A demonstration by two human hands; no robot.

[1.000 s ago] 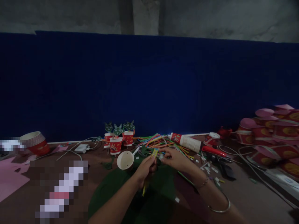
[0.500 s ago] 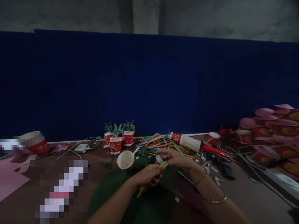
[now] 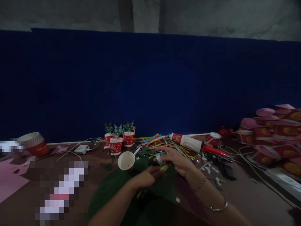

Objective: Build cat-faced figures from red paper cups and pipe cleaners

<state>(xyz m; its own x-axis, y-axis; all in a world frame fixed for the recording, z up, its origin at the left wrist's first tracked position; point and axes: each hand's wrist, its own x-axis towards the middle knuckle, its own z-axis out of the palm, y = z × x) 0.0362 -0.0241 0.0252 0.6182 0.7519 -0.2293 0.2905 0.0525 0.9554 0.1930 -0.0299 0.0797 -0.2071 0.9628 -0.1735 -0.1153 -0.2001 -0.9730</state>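
Note:
Low in the centre, my left hand [image 3: 148,177] is closed on a yellow strip [image 3: 164,168], whose end shows at the fingertips. My right hand [image 3: 177,160] is just beyond it, fingers bent around a small whitish striped piece [image 3: 160,159] that nearly touches the yellow strip. Dark green sheet material [image 3: 113,191] lies beneath both hands. To the left of them is an open white cup [image 3: 126,161] with small dark holes inside. Three red cups [image 3: 116,146] with green animal heads stand behind it.
Colourful sticks [image 3: 157,141] lie behind my hands, beside a stack of cups [image 3: 187,142] on its side. A red-handled tool [image 3: 216,151], paper scraps and cables are at the right, with piled red cups [image 3: 263,135] farther over. Pink paper [image 3: 11,179] and stacked bowls [image 3: 34,144] are at the left.
My right hand has turned slightly and shifted with the striped piece. The lower part of the yellow strip, below my left hand, shows less now.

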